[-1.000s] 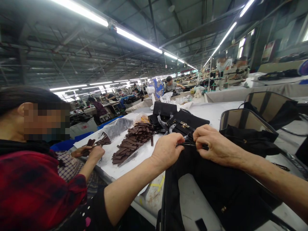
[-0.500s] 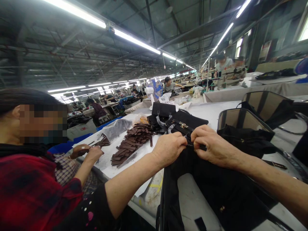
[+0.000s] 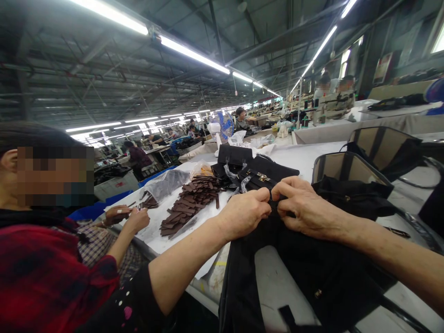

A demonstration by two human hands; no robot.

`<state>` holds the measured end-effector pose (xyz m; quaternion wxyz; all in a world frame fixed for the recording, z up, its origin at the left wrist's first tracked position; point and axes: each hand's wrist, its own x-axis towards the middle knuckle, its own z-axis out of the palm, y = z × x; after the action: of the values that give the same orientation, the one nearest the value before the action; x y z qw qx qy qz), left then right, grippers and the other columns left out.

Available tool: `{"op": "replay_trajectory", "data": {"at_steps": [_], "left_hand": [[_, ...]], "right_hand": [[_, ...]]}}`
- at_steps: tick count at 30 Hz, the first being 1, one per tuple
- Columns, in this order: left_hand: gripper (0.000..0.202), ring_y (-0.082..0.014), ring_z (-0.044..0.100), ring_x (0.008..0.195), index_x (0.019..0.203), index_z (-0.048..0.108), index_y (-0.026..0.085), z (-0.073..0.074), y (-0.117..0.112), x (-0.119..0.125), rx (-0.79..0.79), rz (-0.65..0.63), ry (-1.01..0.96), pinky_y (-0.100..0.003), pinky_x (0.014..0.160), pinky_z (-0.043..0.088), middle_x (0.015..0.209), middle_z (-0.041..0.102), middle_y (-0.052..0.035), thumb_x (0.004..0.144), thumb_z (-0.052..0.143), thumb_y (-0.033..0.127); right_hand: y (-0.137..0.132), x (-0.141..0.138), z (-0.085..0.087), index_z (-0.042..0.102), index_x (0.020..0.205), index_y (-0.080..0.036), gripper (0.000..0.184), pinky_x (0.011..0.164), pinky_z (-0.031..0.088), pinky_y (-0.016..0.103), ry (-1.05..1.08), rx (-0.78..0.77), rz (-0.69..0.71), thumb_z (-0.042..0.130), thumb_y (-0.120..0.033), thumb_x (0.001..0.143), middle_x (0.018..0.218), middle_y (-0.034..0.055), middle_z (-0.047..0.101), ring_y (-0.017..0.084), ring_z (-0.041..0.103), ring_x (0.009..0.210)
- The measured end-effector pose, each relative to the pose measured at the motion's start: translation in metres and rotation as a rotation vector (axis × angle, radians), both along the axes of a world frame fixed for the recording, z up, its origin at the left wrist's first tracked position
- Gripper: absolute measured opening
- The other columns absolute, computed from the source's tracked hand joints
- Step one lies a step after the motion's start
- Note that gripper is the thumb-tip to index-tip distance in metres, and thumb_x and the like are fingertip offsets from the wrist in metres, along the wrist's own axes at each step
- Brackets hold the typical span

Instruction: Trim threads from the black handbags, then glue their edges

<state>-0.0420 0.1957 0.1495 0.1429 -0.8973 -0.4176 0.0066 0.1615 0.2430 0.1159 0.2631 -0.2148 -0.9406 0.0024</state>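
Over the near black fabric bag, my left hand and my right hand face each other, almost touching. Both have their fingers bent into a pinch on the upper part of this bag. My fingers cover the exact spot they grip. The bag lies spread on the table, with a small gold-coloured fitting on its front. Just beyond my hands are finished-looking black handbags with a gold clasp and plastic-wrapped handles.
A heap of dark brown strips lies left of the bags on the white table. At the left, a co-worker in a red plaid sleeve handles small pieces. Half-made bags stand at right, and a blue fan behind.
My hands stay close together, with slightly shifted fingers; the dark piece seen between them before is now mostly hidden. The near bag has shifted slightly left. The co-worker's hands have moved a little.
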Motion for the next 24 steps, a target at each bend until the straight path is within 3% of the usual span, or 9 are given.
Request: {"op": "replay_trajectory", "data": {"at_steps": [3,6,11,17,24], "left_hand": [[0.020,-0.0157,0.059,0.088,0.086,0.068,0.021,0.001,-0.003,0.002,-0.028,-0.048,0.055,-0.024,0.065,0.045,0.106,0.059,-0.0018,0.095,0.050,0.024],[0.016,-0.0154,0.061,0.085,0.087,0.070,0.022,0.000,-0.004,0.000,-0.059,-0.052,0.023,-0.024,0.066,0.046,0.109,0.058,-0.0022,0.092,0.055,0.024],[0.010,-0.0142,0.063,0.087,0.084,0.071,0.019,-0.006,0.004,-0.009,-0.172,0.068,-0.300,-0.024,0.081,0.049,0.104,0.061,-0.0013,0.089,0.063,0.022],[0.007,-0.0147,0.063,0.083,0.087,0.069,0.019,-0.010,0.013,-0.008,-0.190,0.106,-0.495,-0.023,0.075,0.047,0.087,0.068,0.0015,0.082,0.073,0.024],[0.008,-0.0151,0.063,0.081,0.081,0.068,0.018,-0.007,0.015,0.000,-0.196,0.105,-0.479,-0.024,0.076,0.046,0.085,0.069,-0.0005,0.087,0.068,0.024]], "right_hand": [[-0.003,0.000,0.002,0.064,0.059,-0.017,0.016,0.089,0.037,0.046,-0.104,-0.013,0.013,0.062,-0.007,0.072,0.096,0.0067,0.059,0.029,0.046,0.106],[-0.003,0.000,0.000,0.064,0.060,-0.018,0.016,0.093,0.036,0.048,-0.086,-0.033,0.031,0.062,-0.009,0.073,0.103,0.0059,0.059,0.029,0.045,0.109],[0.005,0.000,-0.008,0.059,0.064,-0.018,0.015,0.089,0.042,0.036,0.152,-0.187,0.056,0.060,-0.006,0.071,0.100,0.0044,0.061,0.022,0.051,0.103],[0.011,0.002,-0.012,0.054,0.064,-0.020,0.014,0.073,0.045,0.031,0.293,-0.434,-0.075,0.056,-0.015,0.077,0.087,0.0011,0.060,0.014,0.057,0.076],[0.010,0.005,-0.008,0.057,0.068,-0.021,0.010,0.067,0.043,0.028,0.232,-0.410,-0.190,0.057,-0.015,0.076,0.078,-0.0005,0.061,0.015,0.058,0.072]]}}
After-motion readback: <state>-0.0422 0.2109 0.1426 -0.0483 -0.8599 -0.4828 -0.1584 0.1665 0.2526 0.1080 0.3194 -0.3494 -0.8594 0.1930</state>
